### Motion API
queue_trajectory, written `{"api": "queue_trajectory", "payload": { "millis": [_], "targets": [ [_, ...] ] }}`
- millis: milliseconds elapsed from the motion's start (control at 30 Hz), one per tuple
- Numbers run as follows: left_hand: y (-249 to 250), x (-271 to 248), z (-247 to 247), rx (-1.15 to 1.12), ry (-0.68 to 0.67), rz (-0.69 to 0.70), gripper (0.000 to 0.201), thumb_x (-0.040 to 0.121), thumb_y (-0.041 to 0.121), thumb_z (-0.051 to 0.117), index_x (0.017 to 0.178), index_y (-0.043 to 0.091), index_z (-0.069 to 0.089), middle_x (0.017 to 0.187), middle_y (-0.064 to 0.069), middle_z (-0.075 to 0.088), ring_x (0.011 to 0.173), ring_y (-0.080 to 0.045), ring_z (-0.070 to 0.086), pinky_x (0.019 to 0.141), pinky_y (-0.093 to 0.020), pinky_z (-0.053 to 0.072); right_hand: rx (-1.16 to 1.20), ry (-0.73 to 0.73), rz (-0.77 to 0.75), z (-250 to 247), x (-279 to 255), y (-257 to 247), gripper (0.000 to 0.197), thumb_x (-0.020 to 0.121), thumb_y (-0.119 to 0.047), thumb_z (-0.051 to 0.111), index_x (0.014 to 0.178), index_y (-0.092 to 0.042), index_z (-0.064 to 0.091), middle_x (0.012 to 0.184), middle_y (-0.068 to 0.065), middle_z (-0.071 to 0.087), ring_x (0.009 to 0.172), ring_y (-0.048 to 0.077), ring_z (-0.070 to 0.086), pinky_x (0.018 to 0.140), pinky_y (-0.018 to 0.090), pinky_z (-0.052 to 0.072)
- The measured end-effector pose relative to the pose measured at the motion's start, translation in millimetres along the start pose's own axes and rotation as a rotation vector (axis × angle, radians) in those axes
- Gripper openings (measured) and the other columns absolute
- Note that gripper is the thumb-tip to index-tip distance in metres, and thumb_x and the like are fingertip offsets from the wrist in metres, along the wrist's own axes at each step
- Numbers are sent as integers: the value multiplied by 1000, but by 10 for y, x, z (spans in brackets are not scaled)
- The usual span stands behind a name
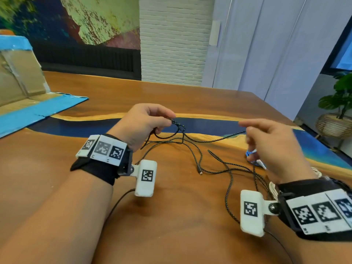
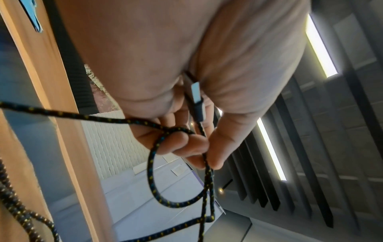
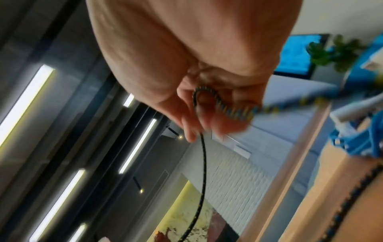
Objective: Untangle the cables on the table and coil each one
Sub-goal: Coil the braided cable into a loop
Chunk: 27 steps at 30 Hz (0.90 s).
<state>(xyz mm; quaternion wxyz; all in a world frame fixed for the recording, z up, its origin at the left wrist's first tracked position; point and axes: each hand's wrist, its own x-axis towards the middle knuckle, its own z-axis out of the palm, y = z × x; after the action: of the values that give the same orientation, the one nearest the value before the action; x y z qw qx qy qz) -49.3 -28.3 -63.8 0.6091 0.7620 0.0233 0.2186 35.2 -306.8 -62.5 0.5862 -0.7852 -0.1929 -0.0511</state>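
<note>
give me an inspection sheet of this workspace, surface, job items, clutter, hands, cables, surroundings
Surface: wooden table with a blue inlaid band.
Job's things: black braided cable, uncoiled; blue cable partly hidden.
Clutter: opened cardboard box far left.
Hands: left hand pinches a loop of the black braided cable; right hand grips the same cable.
Cables: strands cross loosely on the table; one connector lies free.
Surroundings: potted plant, brick wall.
</note>
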Motion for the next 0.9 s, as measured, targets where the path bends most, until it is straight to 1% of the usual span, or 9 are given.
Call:
{"api": "queue_trajectory", "payload": {
  "millis": [67,133,267,333,433,533,600,767,900],
  "targets": [
    [6,-9,68,-7,-23,27,14,88,-6,70,95,5,75,70,-3,62,61,-12,52,60,-23,47,-397,-187,-24,75,-49,12,28,103,-26,54,123,-36,70,124,-10,62,112,14,59,94,38,50],
    [8,-13,142,-20,-37,48,14,87,-6,72,94,6,75,70,-1,65,60,-11,53,60,-23,48,-636,-318,-47,197,-106,-11,31,102,-37,55,131,-39,65,152,-9,43,142,15,37,115,39,31],
    [16,-30,259,-93,-62,78,14,86,-5,73,91,8,75,76,-6,66,61,-13,53,60,-24,48,-488,-394,-106,438,-209,-56,38,98,-39,61,136,-37,62,146,-16,51,138,5,42,116,30,33],
    [18,-38,303,-151,-64,82,14,86,-7,72,89,7,73,76,-7,64,60,-13,52,60,-24,47,-281,-395,-97,558,-239,-23,38,96,-38,65,134,-34,63,133,-18,63,126,2,55,111,36,44],
    [24,-48,332,-220,-69,78,14,87,-8,70,88,6,71,74,-10,60,57,-14,48,56,-23,44,-37,-394,-12,706,-294,27,27,100,-31,63,126,-26,64,90,-10,76,88,5,70,84,30,55],
    [45,-38,282,-195,-31,45,3,91,3,69,92,5,72,83,-16,56,54,-14,41,51,-23,35,204,-328,53,726,-316,31,18,104,-22,56,120,-21,64,54,-14,58,48,13,51,53,31,49],
    [29,-4,196,-159,36,0,9,93,16,70,92,9,74,87,-10,60,53,-12,39,48,-21,31,224,-210,40,642,-252,34,15,104,-23,56,111,-23,69,51,-16,55,44,10,39,45,27,38],
    [-57,81,-88,-207,280,-97,28,98,36,57,90,16,75,86,1,56,53,-10,35,50,-26,22,255,65,53,316,-80,76,12,100,-22,63,98,-17,75,53,-13,51,43,6,36,45,25,30],
    [-14,89,-151,-6,372,-68,23,96,26,58,87,19,78,87,9,72,84,-11,63,70,-26,43,285,6,89,205,-61,45,22,107,-19,49,106,-16,71,60,1,45,44,10,30,38,23,25]
  ]
}}
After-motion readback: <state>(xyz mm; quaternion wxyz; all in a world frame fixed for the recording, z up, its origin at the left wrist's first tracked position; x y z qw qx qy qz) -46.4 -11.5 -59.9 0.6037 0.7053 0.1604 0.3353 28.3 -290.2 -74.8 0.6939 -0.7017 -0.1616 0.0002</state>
